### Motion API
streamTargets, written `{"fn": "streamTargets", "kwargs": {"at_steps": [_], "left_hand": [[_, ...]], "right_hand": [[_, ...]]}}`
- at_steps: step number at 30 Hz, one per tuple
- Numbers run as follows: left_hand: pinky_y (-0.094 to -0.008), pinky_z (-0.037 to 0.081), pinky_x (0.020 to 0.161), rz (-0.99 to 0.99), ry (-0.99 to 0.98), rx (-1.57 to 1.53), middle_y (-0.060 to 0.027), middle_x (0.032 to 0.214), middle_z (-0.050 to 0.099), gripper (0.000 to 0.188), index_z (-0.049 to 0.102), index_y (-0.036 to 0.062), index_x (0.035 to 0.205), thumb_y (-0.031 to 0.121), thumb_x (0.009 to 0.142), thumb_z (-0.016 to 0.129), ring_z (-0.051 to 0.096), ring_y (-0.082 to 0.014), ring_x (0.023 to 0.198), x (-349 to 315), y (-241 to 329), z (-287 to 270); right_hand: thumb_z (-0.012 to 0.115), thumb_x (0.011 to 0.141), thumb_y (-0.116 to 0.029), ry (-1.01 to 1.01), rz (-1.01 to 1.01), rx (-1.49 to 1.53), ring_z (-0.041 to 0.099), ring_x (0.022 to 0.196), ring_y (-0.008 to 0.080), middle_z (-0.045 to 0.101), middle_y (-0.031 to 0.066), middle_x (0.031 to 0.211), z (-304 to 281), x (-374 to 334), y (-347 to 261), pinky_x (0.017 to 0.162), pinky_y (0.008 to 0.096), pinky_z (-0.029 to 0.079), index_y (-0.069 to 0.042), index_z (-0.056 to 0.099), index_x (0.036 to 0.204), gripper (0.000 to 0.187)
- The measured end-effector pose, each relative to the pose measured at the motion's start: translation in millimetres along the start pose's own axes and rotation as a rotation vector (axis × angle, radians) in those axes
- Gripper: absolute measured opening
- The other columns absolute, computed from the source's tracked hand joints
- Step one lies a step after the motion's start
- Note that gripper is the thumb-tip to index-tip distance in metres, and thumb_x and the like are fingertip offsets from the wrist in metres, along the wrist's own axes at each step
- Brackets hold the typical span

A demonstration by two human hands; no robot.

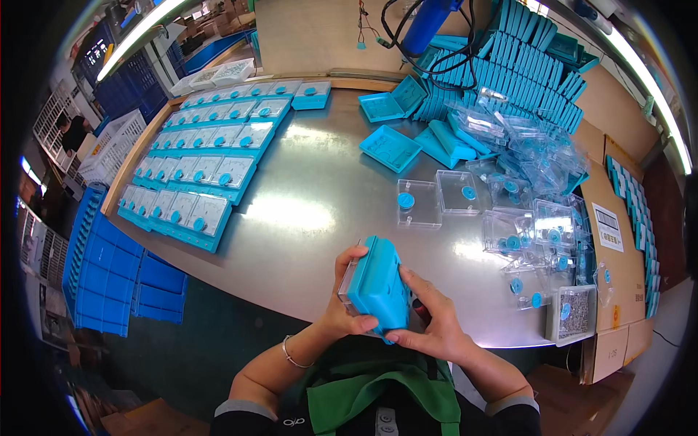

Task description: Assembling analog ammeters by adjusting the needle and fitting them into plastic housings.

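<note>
Both hands hold up a turquoise plastic case (pixel 378 285) with a clear cover, tilted on its side above the near table edge. My left hand (pixel 343 301) wraps its left side, with the fingers over the clear cover and the thumb at the lower edge. On the right, my right hand (pixel 434 320) grips the case between its fingers and thumb. A small dark and red object (pixel 419 308) shows beside the right palm; its kind is too hidden to tell. Nearest on the table lie clear square covers with turquoise knobs (pixel 419 203).
Rows of closed cases (pixel 196 178) fill the table's left. Stacked turquoise trays (pixel 509 62) and a heap of clear covers (pixel 523 142) stand back right. A white bin of small metal parts (pixel 574 314) sits near right, by a cardboard box (pixel 614 254). A blue tool (pixel 429 27) hangs overhead.
</note>
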State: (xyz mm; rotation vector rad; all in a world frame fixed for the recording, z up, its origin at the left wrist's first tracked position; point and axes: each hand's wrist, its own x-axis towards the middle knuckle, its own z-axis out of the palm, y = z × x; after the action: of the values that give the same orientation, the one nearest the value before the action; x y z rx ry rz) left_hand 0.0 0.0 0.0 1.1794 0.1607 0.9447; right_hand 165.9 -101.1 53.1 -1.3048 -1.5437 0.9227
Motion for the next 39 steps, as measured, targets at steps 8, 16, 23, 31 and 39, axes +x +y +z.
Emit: {"fn": "streamTargets", "kwargs": {"at_steps": [8,16,23,31,39], "left_hand": [[-0.0398,0.037,0.098,0.032,-0.044,0.025,-0.0105,0.129,0.034,0.100,0.019,0.0169,0.138,0.028,0.061,0.082,0.039,-0.0255,0.119,4.2,3.9,-3.6],[-0.0390,0.037,0.098,-0.018,0.003,0.113,-0.0115,0.130,0.034,0.097,0.021,0.0166,0.138,0.024,0.062,0.081,0.039,-0.0246,0.120,5.5,16.7,-1.5],[-0.0472,0.036,0.099,0.050,-0.223,1.195,-0.0240,0.137,0.032,0.091,0.034,0.0102,0.137,0.027,0.060,0.080,0.040,-0.0400,0.122,36.6,69.8,-10.2],[-0.0510,0.034,0.101,0.377,-0.467,1.605,-0.0230,0.137,0.039,0.066,0.046,0.0048,0.129,0.029,0.073,0.070,0.040,-0.0383,0.125,47.0,90.0,-15.2],[-0.0440,0.042,0.096,0.649,-0.177,1.836,-0.0185,0.114,0.057,0.045,0.055,0.0012,0.111,-0.005,0.066,0.055,0.054,-0.0352,0.109,157.6,38.3,-179.6]], "right_hand": [[0.081,0.068,-0.022,0.010,-0.011,-0.054,0.043,0.126,0.0327,0.042,0.0230,0.136,1.0,-9.1,2.6,0.103,0.0384,0.034,0.000,0.031,0.140,0.090],[0.077,0.074,-0.022,0.086,-0.039,0.093,0.049,0.119,0.0274,0.046,0.0222,0.132,20.6,7.4,7.3,0.096,0.0354,0.040,-0.001,0.031,0.140,0.084],[0.071,0.080,-0.016,0.027,-0.060,0.213,0.051,0.084,0.0085,0.057,0.0149,0.118,5.8,42.6,-3.0,0.072,0.0226,0.044,-0.003,0.034,0.140,0.071],[0.055,0.090,-0.039,0.159,0.382,0.937,0.049,0.051,0.0076,0.058,0.0041,0.071,-19.9,94.7,24.3,0.037,0.0201,0.032,-0.002,0.055,0.122,0.049],[0.057,0.091,-0.022,-0.178,0.367,0.649,0.066,0.076,0.0149,0.064,0.0134,0.105,-24.6,88.8,22.8,0.045,0.0185,0.040,-0.004,0.041,0.136,0.051]]}}
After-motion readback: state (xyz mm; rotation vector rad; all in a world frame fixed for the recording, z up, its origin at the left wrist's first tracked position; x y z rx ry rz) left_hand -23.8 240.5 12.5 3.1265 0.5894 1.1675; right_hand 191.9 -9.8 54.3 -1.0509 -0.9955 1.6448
